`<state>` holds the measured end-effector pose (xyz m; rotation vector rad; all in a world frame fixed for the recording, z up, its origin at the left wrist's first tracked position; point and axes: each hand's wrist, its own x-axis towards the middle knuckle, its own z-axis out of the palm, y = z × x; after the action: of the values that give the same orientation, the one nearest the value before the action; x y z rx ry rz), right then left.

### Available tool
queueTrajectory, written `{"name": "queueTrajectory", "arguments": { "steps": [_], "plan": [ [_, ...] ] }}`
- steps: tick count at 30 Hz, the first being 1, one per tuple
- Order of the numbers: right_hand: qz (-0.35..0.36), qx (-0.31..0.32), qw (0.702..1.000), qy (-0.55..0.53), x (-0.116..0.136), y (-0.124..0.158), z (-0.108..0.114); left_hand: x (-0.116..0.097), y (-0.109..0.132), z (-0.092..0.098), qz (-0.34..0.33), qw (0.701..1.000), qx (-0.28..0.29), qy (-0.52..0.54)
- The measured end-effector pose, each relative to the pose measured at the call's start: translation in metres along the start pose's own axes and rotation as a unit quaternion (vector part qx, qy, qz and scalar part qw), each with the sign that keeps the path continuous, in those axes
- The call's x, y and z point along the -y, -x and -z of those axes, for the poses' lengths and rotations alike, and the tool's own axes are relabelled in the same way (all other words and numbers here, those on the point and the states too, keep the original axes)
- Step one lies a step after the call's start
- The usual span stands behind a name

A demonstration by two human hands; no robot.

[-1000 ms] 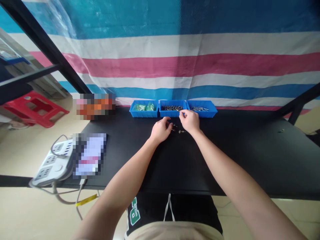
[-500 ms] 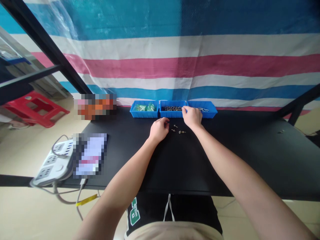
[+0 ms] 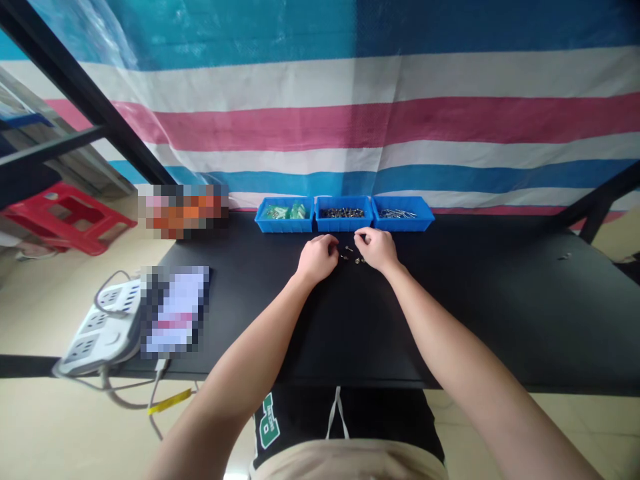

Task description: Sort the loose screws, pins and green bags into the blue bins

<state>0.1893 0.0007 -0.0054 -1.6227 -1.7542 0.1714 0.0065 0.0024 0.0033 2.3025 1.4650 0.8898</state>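
My left hand (image 3: 319, 259) rests on the black table with its fingers curled inward; anything inside them is hidden. Across from it, my right hand (image 3: 379, 249) has thumb and forefinger pinched together just in front of the bins, and I cannot make out what is between them. Several small metal screw-like pieces (image 3: 349, 249) lie on the tabletop between both hands. Behind stand three blue bins in a row: the left bin (image 3: 285, 227) with green packets, the middle bin (image 3: 343, 226) with small dark metal parts, the right bin (image 3: 405, 225) with long silver pins or screws.
On the black table (image 3: 480, 300), a white power strip (image 3: 103, 327) and a blurred-out flat item (image 3: 175, 310) lie at the left. A blurred orange object (image 3: 187, 213) stands at the back left. Small metal bits (image 3: 565, 257) lie far right. A striped sheet (image 3: 300, 127) hangs behind.
My right hand has come back from between the middle and right bins toward the loose metal pieces, uncovering the right bin's contents. My left hand has stayed about where it was.
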Motion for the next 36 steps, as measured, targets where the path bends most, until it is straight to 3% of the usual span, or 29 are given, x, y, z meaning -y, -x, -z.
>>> {"name": "queueTrajectory", "arguments": {
  "steps": [9, 36],
  "plan": [
    [0.061, 0.056, 0.997, -0.010, -0.0012, 0.0030, -0.0002, -0.0007, 0.0016, -0.0003, -0.022, 1.000, 0.010, -0.009],
    [0.077, 0.131, 0.987, 0.048, -0.0009, 0.0039, -0.0005, -0.0018, 0.0024, -0.0006, -0.037, 0.998, 0.034, -0.030]
  ]
}}
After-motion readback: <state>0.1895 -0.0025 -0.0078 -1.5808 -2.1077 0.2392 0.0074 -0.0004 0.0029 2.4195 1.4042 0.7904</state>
